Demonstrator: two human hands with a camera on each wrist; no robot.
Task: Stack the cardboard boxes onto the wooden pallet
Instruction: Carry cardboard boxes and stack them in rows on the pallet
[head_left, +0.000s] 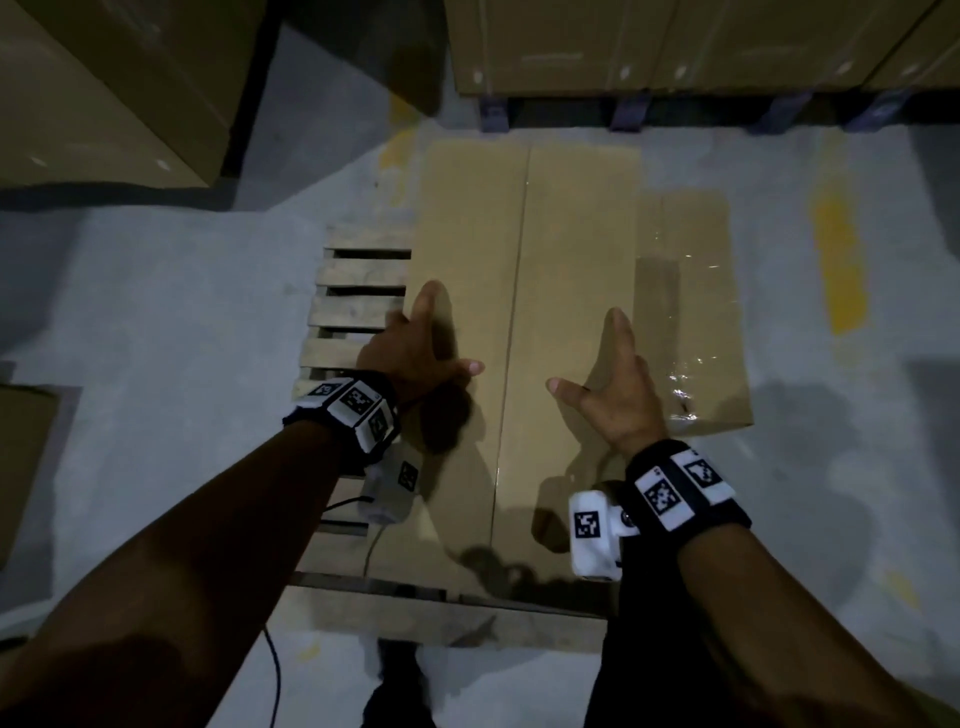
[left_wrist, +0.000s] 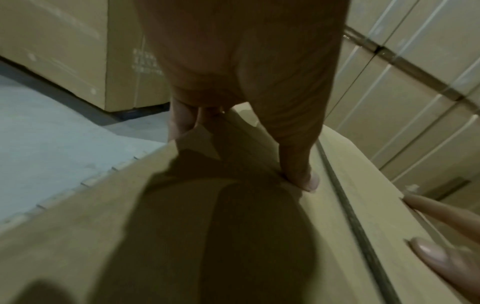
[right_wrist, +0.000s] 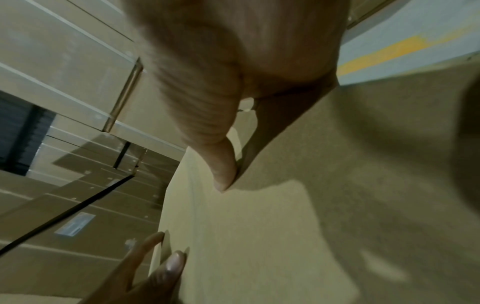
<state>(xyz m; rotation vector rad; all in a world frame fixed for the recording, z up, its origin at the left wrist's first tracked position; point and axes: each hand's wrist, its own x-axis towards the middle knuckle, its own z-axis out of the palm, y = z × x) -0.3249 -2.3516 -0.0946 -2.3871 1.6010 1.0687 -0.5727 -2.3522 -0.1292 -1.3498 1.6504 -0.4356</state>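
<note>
Grey concrete floor (head_left: 156, 291), marked with worn yellow paint (head_left: 839, 249), is stretching around a wooden pallet (head_left: 358, 306) that is lying in the middle of the head view. On the pallet a long box (head_left: 524, 260) is lying flat, its taped seam running away from the person. A second, lower box (head_left: 696, 322) is lying just beside it on the right, its top glinting with clear tape. Beyond the long box a row of stacked cartons (head_left: 675, 41) is standing on a dark pallet, and another tall stack (head_left: 93, 88) is standing beyond the pallet's left side.

The left hand (head_left: 415, 348) is reaching over the long box's left edge, its fingers (left_wrist: 182, 121) going down past that edge, thumb spread across the top. The right hand (head_left: 618, 384) is pressing at the long box's right edge, fingers straight, thumb (right_wrist: 221, 164) splayed on the top. Neither hand is clamping anything; both are spread apart and flat.
</note>
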